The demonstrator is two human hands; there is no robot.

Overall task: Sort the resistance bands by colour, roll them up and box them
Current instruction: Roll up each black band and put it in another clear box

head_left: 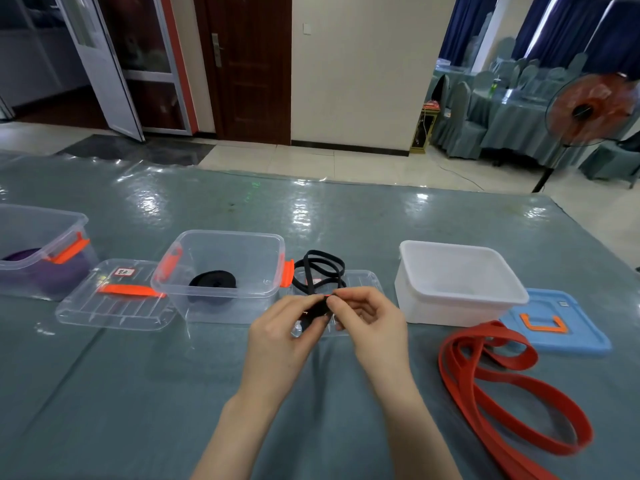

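Our hands: our left hand (pixel 284 327) and right hand (pixel 367 315) meet at the middle of the view, fingertips facing, both pinching the near end of the black band (pixel 320 273); the fingers are curled tight round it, and a small roll seems to be starting between them.

Key relation: the free loops of the black band lie at 12 o'clock from our fingertips, running away from us over a clear lid (pixel 360 282). Its long axis runs near to far, so we judge the roll has to travel away from us. Both hands are equally near.

Red band (pixel 485 386): loose and unrolled at 4 o'clock from our hands, well apart from them, looped on the cloth.

Middle clear box (pixel 225 271): at 10 o'clock, just beyond our left hand, with one rolled black band (pixel 213 282) already inside. We judge this to be where ours goes.

White box (pixel 457 282): at 2 o'clock, open, nothing visible in it; a blue lid (pixel 568 327) lies beside it.

Left clear box (pixel 38 251): at 9 o'clock, well apart, holding something purple; another clear lid (pixel 114 296) lies next to it.

Surface: a grey-green tablecloth (pixel 173 393) under glossy, wrinkled plastic.

Room: tiled floor, a dark wooden door (pixel 249 64), a standing fan (pixel 588 109) at far right, covered chairs beyond.
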